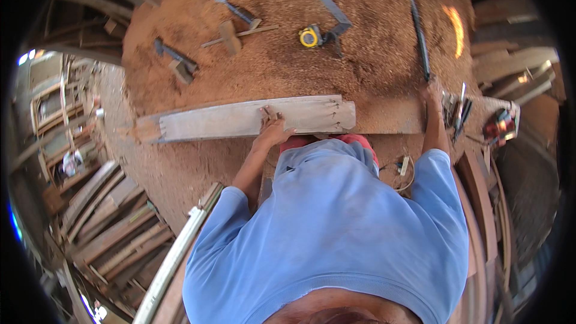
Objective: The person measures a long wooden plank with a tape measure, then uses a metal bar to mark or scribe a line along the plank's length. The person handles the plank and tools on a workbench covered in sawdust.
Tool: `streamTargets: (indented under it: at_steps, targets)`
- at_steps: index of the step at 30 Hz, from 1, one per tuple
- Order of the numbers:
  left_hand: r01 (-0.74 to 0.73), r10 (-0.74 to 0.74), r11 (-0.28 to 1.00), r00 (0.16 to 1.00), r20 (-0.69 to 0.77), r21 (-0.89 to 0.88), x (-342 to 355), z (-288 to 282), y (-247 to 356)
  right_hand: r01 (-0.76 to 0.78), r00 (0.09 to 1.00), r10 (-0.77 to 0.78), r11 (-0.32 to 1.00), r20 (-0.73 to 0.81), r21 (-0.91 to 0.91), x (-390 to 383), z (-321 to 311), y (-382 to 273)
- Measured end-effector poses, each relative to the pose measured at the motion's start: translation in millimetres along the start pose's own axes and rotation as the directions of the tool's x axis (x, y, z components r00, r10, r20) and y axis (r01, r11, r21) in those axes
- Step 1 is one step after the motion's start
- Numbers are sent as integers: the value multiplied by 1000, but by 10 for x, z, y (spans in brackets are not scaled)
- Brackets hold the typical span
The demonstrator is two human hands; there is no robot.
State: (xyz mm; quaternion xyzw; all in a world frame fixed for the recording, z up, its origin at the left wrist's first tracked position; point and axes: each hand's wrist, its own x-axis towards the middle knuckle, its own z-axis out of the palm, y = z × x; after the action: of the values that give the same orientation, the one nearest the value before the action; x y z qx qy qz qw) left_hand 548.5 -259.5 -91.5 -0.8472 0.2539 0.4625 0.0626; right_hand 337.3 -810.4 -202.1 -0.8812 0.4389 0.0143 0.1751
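atop the pale board (216, 121), left hand (274, 127) palm-down

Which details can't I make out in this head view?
In the head view:
Right hand: too small to tell whether it grips the dark bar.
Pale board: the patch beneath the left hand is covered by it.
Red garment: mostly hidden by the blue shirt.
Red-and-black object: too small and blurred to identify.

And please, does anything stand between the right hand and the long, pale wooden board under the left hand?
Nothing visible stands in the way. Between the right hand and the right end of the long, pale wooden board, I see only a brown, dusty flat surface.
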Motion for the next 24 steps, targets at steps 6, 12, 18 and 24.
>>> streamTargets:
  at_steps: [6, 12, 18, 24]
  targets:
    - [28, -31, 995, 999, -39, -92, 47, 89, 73, 270, 941, -192, 922, 278, -279, 522, 490, 367]
    - [50, -63, 984, 996, -67, -171, 35, 100, 28, -139, 935, 82, 980, 346, 144, 521, 358, 269]
    - [46, -61, 974, 996, -59, -220, -19, 27, 73, -132, 979, 77, 945, 189, 299, -60, 231, 8]
    - [65, -75, 973, 997, -36, -222, 26, -29, 120, -153, 958, 29, 893, 286, 423, -731, -55, -738]
